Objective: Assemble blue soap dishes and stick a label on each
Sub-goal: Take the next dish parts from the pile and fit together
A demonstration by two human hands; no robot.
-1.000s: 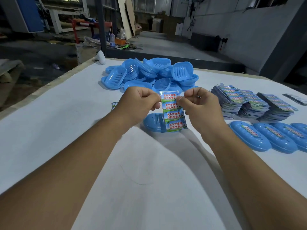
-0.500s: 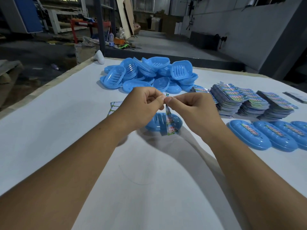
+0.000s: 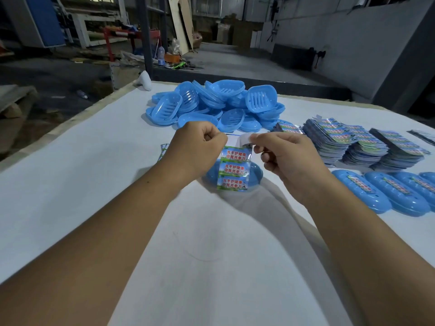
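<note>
The label strip point(image 3: 233, 170) hangs upright between the hands, above a closed blue dish point(image 3: 255, 176) lying on the white table point(image 3: 82, 175). The strip shows 3 labels, one under another, each with red Chinese writing on a blue and green ground; the top one reads 洗手护健康 / 你我共参与, and the 2 below look the same, though the lowest is partly blurred. The left hand point(image 3: 197, 149) is curled, pinching the strip's upper left corner. The right hand point(image 3: 282, 154) pinches a pale, curled piece point(image 3: 244, 140) at the strip's top right; whether this is backing or a peeled label, I cannot tell.

Behind the hands is a heap of open blue dish halves point(image 3: 211, 104), their ribbed insides showing, with nothing in them. To the right stand 3 stacks of printed label sheets point(image 3: 367, 142), the writing too small to read. Nearer, at the right edge, closed dishes point(image 3: 381, 191) lie side by side, at least 3 of them, each with 1 label stuck along its lid; the red writing there is unreadable. A small scrap point(image 3: 164, 149) lies on the table just beside the left wrist.
</note>
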